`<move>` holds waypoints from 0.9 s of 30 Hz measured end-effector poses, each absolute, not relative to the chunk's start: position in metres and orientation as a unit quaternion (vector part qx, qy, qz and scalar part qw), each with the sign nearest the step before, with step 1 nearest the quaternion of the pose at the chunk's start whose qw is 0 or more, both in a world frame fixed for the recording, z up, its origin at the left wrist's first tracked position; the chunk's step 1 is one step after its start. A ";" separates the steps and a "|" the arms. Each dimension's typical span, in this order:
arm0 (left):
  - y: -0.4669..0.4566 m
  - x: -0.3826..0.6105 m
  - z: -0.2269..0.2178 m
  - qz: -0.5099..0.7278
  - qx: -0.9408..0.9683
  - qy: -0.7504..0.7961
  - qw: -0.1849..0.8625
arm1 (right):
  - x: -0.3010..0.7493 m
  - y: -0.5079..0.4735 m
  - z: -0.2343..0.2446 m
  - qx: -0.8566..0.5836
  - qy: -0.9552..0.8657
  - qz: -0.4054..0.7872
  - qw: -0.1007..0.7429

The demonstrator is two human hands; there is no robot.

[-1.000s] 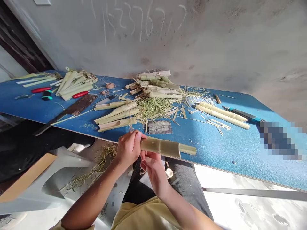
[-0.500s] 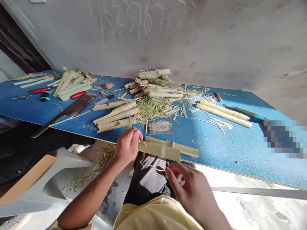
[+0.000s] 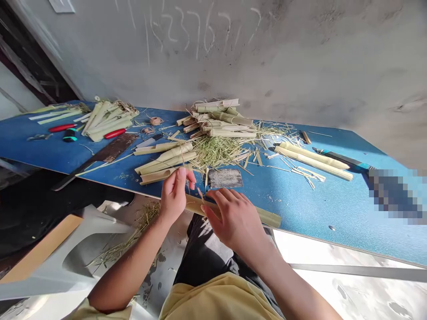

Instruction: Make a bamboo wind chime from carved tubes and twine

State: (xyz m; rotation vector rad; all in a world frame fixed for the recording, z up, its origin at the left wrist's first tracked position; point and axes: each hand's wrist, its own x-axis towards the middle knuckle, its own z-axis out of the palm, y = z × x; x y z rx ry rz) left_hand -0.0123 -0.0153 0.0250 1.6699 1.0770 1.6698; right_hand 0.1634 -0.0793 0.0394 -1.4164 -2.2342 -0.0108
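My left hand (image 3: pixel 174 193) is closed in a pinch on thin twine (image 3: pixel 200 194) at the table's front edge. My right hand (image 3: pixel 233 218) reaches over the split bamboo pieces (image 3: pixel 269 217) at that edge, its thumb and fingers closed around the twine. It covers much of the bamboo, so the exact course of the twine is hidden. Just behind my left hand lie several more split bamboo lengths (image 3: pixel 167 161). A rough grey rectangular piece (image 3: pixel 227 178) rests behind my right hand.
A heap of bamboo pieces (image 3: pixel 230 118) and shavings (image 3: pixel 215 151) stands mid-table. To the left lie a cleaver (image 3: pixel 115 149), red-handled tools (image 3: pixel 114 133) and a twine ball (image 3: pixel 155 121). Two bamboo strips (image 3: pixel 313 160) and a teal-and-black tool (image 3: pixel 347 158) lie right.
My right hand has moved up and left from over my lap to the bamboo, close to my left hand. The twine loop that hung below the bamboo is now drawn up between the hands.
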 end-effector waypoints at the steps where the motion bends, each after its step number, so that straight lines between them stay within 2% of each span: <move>1: -0.015 -0.011 0.024 0.620 0.622 0.396 0.269 | 0.161 -0.079 0.040 -0.514 -0.822 0.009 0.246; 5: -0.013 -0.007 0.020 0.640 0.601 0.390 0.278 | 0.153 -0.074 0.033 -0.502 -0.820 0.042 0.271; 11: -0.003 -0.023 0.024 0.654 0.583 0.372 0.307 | 0.157 -0.066 0.015 -0.497 -0.804 0.018 0.326; 13: 0.003 -0.037 0.034 0.684 0.566 0.376 0.266 | 0.158 -0.065 0.012 -0.494 -0.805 0.017 0.330; 16: 0.013 -0.057 0.056 0.746 0.522 0.387 0.144 | 0.156 -0.065 0.010 -0.491 -0.806 0.007 0.330; 18: 0.017 -0.060 0.077 0.734 0.544 0.400 0.072 | 0.155 -0.066 0.009 -0.492 -0.807 -0.009 0.327; 20: 0.022 -0.047 0.102 0.651 0.638 0.412 0.031 | 0.153 -0.067 0.008 -0.491 -0.808 -0.027 0.324; 22: 0.031 -0.019 0.126 0.505 0.761 0.406 0.002 | 0.153 -0.068 0.008 -0.491 -0.809 -0.036 0.321; 25: 0.052 0.048 0.145 0.231 0.896 0.379 -0.025 | 0.153 -0.068 0.009 -0.491 -0.810 -0.042 0.318; 27: 0.066 0.096 0.139 0.056 0.941 0.334 -0.022 | 0.152 -0.067 0.009 -0.492 -0.809 -0.048 0.318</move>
